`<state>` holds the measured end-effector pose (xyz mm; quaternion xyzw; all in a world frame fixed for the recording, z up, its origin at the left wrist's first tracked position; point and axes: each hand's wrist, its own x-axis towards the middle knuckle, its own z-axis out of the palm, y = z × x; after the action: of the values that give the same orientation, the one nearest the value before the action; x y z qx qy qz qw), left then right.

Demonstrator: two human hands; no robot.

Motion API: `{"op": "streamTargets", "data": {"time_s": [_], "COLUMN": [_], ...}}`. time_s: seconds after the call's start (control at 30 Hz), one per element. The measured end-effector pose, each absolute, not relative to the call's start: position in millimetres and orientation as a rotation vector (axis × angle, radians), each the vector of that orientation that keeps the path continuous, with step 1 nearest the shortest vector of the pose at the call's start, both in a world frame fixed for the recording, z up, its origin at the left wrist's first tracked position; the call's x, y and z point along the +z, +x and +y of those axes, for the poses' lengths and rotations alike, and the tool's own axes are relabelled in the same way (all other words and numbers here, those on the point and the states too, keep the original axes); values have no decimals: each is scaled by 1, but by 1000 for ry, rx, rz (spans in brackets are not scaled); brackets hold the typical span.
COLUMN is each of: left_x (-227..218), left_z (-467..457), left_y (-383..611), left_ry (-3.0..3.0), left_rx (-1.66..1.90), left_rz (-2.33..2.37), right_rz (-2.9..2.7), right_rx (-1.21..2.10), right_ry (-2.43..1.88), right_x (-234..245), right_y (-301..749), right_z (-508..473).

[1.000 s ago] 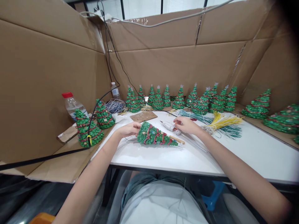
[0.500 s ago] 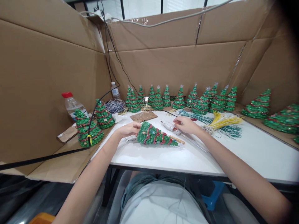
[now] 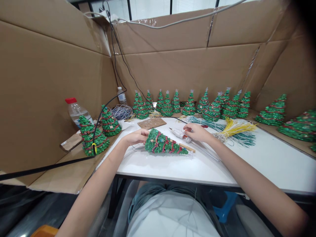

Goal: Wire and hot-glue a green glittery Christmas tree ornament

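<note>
A small green Christmas tree with red garland lies on its side, its tip pointing right. My left hand is closed on its base end; some of the fingers are hidden behind the tree. To the right, my right hand grips a white glue gun by its rear part. The gun's nozzle points left, and a clear glue stick extends from its back toward the lower right. Between the tree and the gun lies a light wooden stick.
Several finished-looking trees stand along the back, two more at the left. Yellow and green wires lie at the right. A brown board lies behind the tree. A black cable hangs at the left near a red-capped bottle.
</note>
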<state>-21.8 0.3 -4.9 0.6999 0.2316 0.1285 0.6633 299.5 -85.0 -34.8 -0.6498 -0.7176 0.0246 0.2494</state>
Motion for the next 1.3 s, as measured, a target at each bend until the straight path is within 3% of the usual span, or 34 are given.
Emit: {"op": "streamTargets", "data": {"time_s": [1.3], "left_x": [-6], "left_z": [1], "left_y": [-22], "left_ry": [1583], "left_rx": [292], "left_rz": [510], "right_rz": [-1972], "right_rx": [62], "right_ry": [-1761], "right_x": [-34], "right_y": [299], "right_z": [-86]}}
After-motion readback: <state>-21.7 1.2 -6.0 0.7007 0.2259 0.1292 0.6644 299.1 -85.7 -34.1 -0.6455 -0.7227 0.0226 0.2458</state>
